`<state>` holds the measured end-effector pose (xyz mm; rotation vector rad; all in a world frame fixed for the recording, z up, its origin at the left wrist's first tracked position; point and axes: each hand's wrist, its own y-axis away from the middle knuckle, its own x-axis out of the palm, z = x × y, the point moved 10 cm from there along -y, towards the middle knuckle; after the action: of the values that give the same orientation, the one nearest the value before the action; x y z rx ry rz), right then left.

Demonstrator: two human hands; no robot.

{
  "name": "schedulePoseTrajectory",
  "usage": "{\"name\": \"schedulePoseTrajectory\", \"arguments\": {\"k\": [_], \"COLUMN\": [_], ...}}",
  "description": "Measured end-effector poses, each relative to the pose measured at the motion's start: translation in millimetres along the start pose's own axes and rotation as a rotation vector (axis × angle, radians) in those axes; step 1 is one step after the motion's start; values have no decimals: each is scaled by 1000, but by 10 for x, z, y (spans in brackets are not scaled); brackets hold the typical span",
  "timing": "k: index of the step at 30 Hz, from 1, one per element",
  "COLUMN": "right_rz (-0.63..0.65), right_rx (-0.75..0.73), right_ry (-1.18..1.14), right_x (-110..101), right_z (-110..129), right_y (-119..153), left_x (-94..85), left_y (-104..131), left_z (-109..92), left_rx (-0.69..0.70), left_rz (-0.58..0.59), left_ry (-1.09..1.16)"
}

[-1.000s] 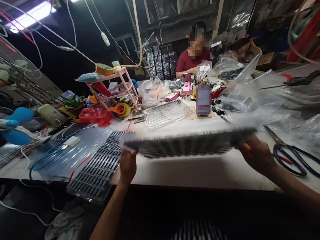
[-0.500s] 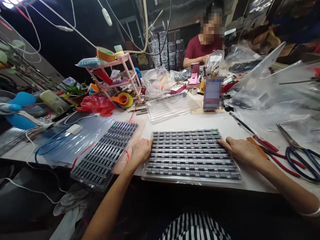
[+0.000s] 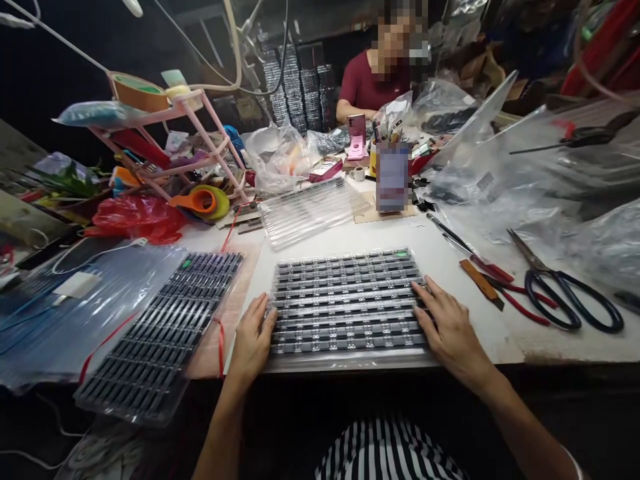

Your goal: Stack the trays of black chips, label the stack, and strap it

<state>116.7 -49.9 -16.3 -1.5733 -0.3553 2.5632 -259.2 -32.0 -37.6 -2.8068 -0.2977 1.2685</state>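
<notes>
A clear plastic tray [image 3: 345, 303] filled with rows of dark strips lies flat on the white table before me, a green mark near its far right corner. My left hand [image 3: 254, 337] rests against its left edge, thumb and fingers apart. At the right edge, my right hand [image 3: 450, 327] touches the tray with spread fingertips. Neither hand is closed around it. A second tray of dark strips [image 3: 165, 333] lies at an angle to the left, its near end past the table edge. Beyond the middle tray sits a clear ribbed tray [image 3: 310, 210].
Large scissors [image 3: 560, 283], red-handled pliers [image 3: 530, 300] and an orange-brown cutter [image 3: 481, 283] lie at the right. A pink rack [image 3: 215, 157] stands back left, near a red bag [image 3: 137, 219]. Across the table sits a person [image 3: 367, 87] behind a propped phone [image 3: 393, 177].
The view has swung right and the scene sits further left. My right hand has spread its fingers and moved lower along the tray's edge; my left hand is also lower beside it.
</notes>
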Motion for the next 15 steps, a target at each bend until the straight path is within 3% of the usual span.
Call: {"name": "schedulePoseTrajectory", "arguments": {"k": [4,8,10,15], "right_rz": [-24,-143,-196,-299], "right_rx": [26,-78,-151,-337], "right_ry": [-218,-414,-483,-615], "right_x": [-100,-459,-631,-941], "right_z": [40,236,370,729], "right_y": [-107,-169,-207,-261], "left_x": [-35,-12,-76,-386], "left_y": [-25,61,78,130], "left_z": [-131,-340,-313,-42], "left_rx": [-33,33,11,-121], "left_rz": [32,93,23,-291], "left_ry": [119,235,296,595]}}
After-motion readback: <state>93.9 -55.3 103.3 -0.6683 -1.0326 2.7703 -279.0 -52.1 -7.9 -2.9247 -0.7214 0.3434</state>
